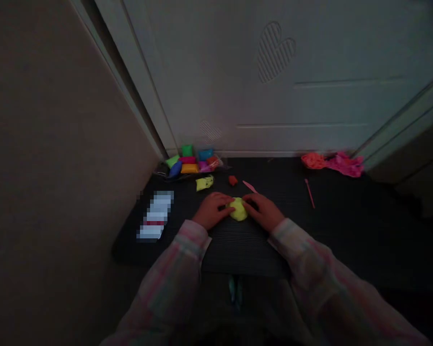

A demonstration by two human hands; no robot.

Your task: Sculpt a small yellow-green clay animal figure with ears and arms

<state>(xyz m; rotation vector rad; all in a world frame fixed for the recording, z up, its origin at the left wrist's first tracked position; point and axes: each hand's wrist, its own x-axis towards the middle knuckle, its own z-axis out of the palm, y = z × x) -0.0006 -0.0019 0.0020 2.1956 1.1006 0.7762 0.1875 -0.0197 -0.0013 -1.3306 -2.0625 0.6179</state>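
A flattened round piece of yellow modelling clay [239, 210] lies on the dark table between my hands. My left hand [213, 210] grips its left side, thumb and fingers closed on the edge. On the opposite side my right hand [263, 210] holds the right edge in the same way. Just beyond them are a small red lump of clay [233, 180] and a pink modelling knife [250, 186], partly behind my right hand. An opened yellow clay packet [204, 183] lies past my left hand.
Several coloured clay packets [189, 168] in clear plastic sit at the back left. A blurred-out bright phone-like rectangle [156, 215] lies at left. A thin pink tool [310, 193] and orange and pink crumpled items [346, 164] are at right. A white panel [209, 77] borders the table's back.
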